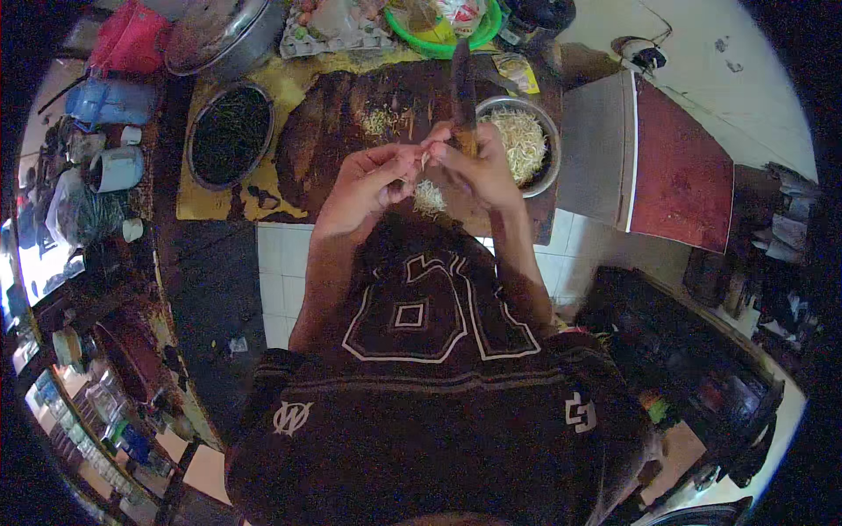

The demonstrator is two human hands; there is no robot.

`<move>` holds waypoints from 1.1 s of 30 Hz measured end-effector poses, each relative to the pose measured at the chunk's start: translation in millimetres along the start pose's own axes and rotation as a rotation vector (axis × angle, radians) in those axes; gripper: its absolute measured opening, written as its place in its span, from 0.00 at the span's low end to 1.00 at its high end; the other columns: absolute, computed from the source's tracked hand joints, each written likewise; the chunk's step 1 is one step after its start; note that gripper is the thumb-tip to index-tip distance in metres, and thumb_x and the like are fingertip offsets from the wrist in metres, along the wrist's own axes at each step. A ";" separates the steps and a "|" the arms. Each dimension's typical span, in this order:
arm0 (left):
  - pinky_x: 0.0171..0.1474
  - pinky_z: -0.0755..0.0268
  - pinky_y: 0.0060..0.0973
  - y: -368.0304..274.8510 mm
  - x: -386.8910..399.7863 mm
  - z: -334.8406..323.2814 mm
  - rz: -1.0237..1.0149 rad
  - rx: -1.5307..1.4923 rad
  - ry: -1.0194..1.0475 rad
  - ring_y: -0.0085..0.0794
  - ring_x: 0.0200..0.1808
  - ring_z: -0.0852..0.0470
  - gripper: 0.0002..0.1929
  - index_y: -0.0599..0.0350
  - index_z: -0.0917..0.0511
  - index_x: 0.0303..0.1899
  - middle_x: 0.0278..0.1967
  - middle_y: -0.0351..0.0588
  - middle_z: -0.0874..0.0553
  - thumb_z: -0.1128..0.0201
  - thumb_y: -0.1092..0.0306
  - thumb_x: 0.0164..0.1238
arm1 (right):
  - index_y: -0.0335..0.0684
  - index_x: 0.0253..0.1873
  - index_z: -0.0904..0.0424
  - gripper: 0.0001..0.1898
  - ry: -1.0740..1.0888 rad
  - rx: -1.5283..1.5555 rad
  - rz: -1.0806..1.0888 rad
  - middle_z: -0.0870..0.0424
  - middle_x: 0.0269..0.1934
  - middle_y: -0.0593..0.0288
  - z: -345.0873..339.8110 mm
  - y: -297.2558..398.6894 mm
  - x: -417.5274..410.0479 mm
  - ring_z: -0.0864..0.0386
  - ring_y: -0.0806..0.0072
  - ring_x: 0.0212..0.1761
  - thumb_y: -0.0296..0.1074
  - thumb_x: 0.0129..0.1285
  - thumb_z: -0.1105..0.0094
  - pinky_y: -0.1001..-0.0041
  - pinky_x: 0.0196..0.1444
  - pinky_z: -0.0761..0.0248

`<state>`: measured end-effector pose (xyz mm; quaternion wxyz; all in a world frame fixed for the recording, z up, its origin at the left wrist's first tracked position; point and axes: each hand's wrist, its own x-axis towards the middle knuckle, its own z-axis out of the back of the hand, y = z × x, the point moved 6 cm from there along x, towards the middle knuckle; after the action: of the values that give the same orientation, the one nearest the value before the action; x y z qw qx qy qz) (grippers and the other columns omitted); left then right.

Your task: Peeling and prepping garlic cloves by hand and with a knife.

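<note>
My left hand (368, 181) and my right hand (485, 169) meet over a dark, worn wooden chopping board (316, 131). Between their fingertips is a small pale piece of food (424, 159), too small to name. A knife (464, 85) is held in my right hand, its dark blade pointing away from me. Just below the hands lies a small heap of pale shreds (429, 197), perhaps bean sprouts. Chopped pale bits (379, 121) are scattered farther up the board. Right beside my right hand stands a metal bowl of bean sprouts (520, 144).
An oval dish of dark green food (230, 135) stands at left. Behind the board are a large metal pot (220, 39), an egg tray (335, 29), a green basket (434, 47) and a yellow packet (516, 72). A red-topped box (684, 164) stands to the right.
</note>
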<state>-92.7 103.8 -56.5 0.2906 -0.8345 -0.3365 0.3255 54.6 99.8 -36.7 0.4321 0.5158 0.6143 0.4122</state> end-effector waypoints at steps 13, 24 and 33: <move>0.20 0.50 0.15 -13.5 -6.0 -7.4 -0.024 -0.048 -0.002 0.13 0.19 0.37 0.11 0.62 0.24 0.45 0.23 0.33 0.29 0.44 0.63 0.74 | 0.32 0.43 0.20 0.09 -0.068 0.250 -0.062 0.20 0.26 0.65 -3.2 -1.9 1.1 0.40 0.90 0.11 0.32 0.65 0.38 0.84 0.13 0.51; 0.24 0.51 0.14 -42.3 -9.1 -18.1 -0.559 0.707 -0.269 0.11 0.21 0.42 0.14 0.57 0.19 0.49 0.19 0.28 0.35 0.32 0.76 0.61 | 0.37 0.44 0.21 0.09 -0.141 0.459 -0.257 0.15 0.30 0.63 -9.5 -9.8 -4.9 0.37 0.89 0.10 0.34 0.63 0.35 0.85 0.10 0.48; 0.23 0.48 0.15 -45.3 -11.6 -26.0 -0.680 0.833 -0.276 0.12 0.21 0.39 0.09 0.55 0.13 0.41 0.19 0.30 0.28 0.28 0.73 0.57 | 0.43 0.45 0.26 0.08 -0.038 0.617 -0.327 0.22 0.28 0.67 -21.1 -24.3 -12.8 0.42 0.90 0.12 0.36 0.66 0.39 0.87 0.11 0.50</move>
<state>-96.9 115.6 -4.4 0.6377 -0.4429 -0.4650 0.4253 28.9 82.8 -52.4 0.3274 0.5244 0.7764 0.1227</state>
